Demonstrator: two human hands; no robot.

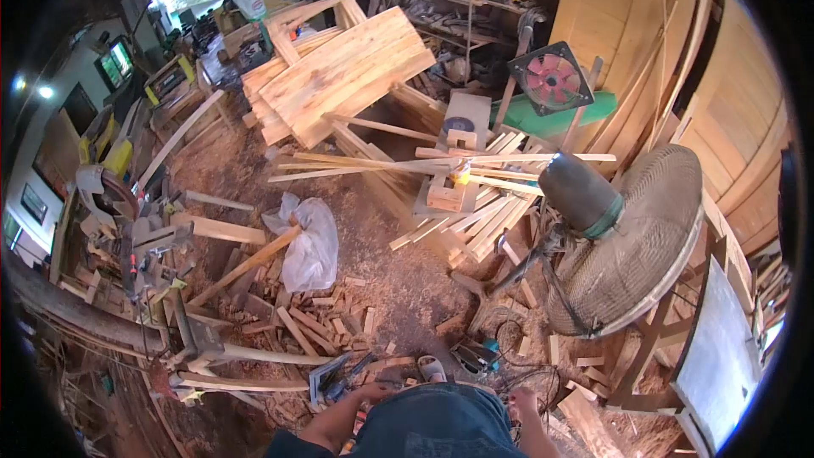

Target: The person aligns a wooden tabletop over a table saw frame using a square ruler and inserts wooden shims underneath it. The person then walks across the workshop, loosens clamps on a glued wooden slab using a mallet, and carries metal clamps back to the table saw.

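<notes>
My left hand (374, 392) is low at the front of my body, beside my dark shirt (432, 424). Its fingers are small and blurred, so I cannot make out whether it holds anything. On the other side of the shirt, my right hand (522, 397) hangs low, its fingers too indistinct to read. Nearest the left hand is a grey metal frame (326, 377) on the floor. A teal and black power tool (480, 356) lies between my sandalled foot (432, 368) and a tangle of cables, forward of the right hand.
Wood offcuts (309, 331) and sawdust cover the floor. Ahead stands a small machine (449, 191) with thin wooden strips (500, 212) across it, and wide boards (348, 72) behind. A large fan (632, 242) stands right; a plastic bag (309, 246) sits left of centre.
</notes>
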